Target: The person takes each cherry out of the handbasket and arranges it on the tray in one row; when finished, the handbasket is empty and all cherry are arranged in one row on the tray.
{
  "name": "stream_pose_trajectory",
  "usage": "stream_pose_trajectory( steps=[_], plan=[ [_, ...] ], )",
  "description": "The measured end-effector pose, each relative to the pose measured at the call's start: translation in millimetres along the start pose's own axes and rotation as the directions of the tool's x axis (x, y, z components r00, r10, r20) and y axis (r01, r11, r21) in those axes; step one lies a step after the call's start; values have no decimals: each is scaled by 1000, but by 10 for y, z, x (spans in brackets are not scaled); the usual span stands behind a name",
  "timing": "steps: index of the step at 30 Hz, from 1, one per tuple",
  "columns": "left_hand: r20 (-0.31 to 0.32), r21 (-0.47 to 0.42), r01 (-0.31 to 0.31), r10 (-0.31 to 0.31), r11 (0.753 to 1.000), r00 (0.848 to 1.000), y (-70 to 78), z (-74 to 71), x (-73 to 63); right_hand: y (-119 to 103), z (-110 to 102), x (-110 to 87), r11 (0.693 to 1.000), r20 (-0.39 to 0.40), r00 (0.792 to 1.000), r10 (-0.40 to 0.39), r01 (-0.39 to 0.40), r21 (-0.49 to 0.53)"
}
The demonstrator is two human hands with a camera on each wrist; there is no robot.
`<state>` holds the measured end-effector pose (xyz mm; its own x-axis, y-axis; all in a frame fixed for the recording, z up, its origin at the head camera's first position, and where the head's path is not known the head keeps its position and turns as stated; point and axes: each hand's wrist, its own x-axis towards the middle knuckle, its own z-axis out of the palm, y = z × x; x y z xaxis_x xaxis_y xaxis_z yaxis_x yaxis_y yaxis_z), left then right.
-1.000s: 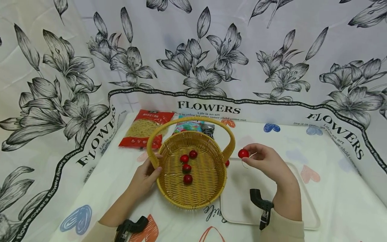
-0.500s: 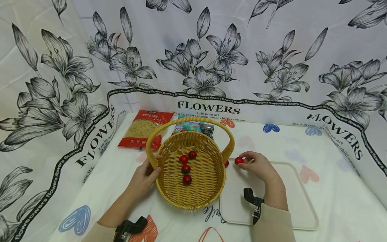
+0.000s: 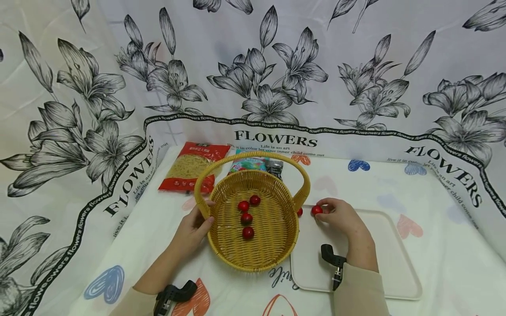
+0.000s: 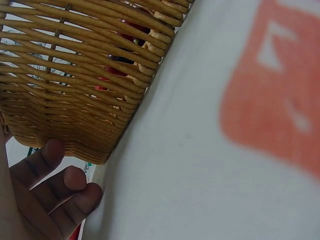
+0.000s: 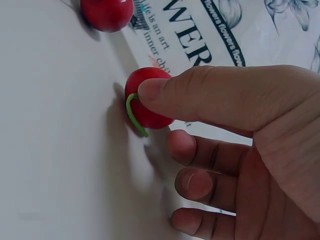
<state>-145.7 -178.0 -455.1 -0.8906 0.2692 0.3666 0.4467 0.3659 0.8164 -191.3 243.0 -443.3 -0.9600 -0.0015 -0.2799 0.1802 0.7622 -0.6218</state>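
Note:
My left hand [image 3: 194, 228] grips the yellow wicker basket [image 3: 272, 250] by its left side, at the foot of the tall handle. In the left wrist view the curled fingers [image 4: 75, 178] are close under the woven wall. Several red cherries [image 3: 248, 232] lie inside the basket. Over the far left part of the white tray [image 3: 356, 281], my right hand [image 3: 341, 215] pinches a cherry [image 5: 145, 117] with a green stem, thumb against its side. The cherry is right at the tray's surface. Another cherry [image 5: 107, 11] lies close by, partly hidden behind the basket in the head view.
Behind the basket lie a red bag of pasta [image 3: 189, 169], a colourful packet [image 3: 248, 164] and a small black packet [image 3: 274, 167]. A patterned cloth covers the table [image 3: 446, 263] and rises as a flowered backdrop [image 3: 356, 101].
My right hand has come down and slightly left with the cherry, from above the tray to its surface beside the other cherry. The left hand keeps its grip on the basket.

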Motion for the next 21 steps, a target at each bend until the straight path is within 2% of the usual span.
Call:
stream_pose_trajectory(
  steps=[1, 4, 21],
  plan=[
    [3, 4, 4, -4, 1000, 1000, 54, -4, 3, 6, -5, 0, 1000, 0, 1000, 5, -5, 5],
    [1, 8, 1, -1, 1000, 1000, 73, 0, 5, 23, -10, 9, 1000, 4, 1000, 4, -4, 13],
    [-1, -5, 14, -14, 1000, 1000, 83, 8, 0, 49, -21, 7, 1000, -12, 999, 30, -29, 7]
  ],
)
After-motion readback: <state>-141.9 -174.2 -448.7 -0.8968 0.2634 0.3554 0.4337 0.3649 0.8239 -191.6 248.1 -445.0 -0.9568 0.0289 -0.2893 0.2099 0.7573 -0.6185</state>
